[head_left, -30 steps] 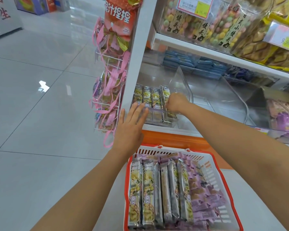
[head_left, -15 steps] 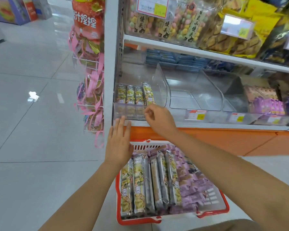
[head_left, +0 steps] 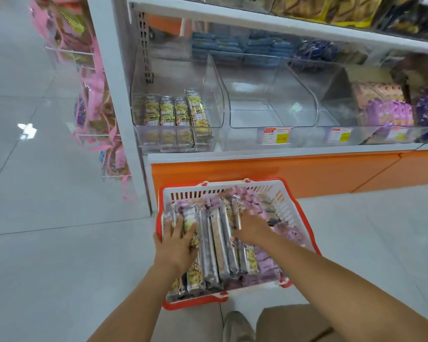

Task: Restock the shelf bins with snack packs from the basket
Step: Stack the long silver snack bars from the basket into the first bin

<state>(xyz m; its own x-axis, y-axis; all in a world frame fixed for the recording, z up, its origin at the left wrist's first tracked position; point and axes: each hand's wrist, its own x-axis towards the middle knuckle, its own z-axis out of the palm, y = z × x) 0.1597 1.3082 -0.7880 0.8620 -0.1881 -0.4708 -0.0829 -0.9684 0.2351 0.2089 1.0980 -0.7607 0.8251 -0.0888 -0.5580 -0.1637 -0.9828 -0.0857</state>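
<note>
Both my hands were down in the basket [head_left: 198,195] on the floor. My left hand [head_left: 177,243] lay flat on the long packs [head_left: 218,245] at the basket's left side, fingers straight and spread, gripping nothing. My right hand [head_left: 251,229] reached onto the same row from the right. Its fingers were blurred, so I could not tell whether they had closed on a pack.

The long packs lay side by side, their long axes running away from me toward the shelf [head_left: 282,154]. The left bin [head_left: 215,99] sat ahead and above, more in line with my left hand. It held a row of shelved packs [head_left: 168,112] pointing the same way. I judged a pack could travel forward and up without turning, into the free space at that bin's right.
</note>
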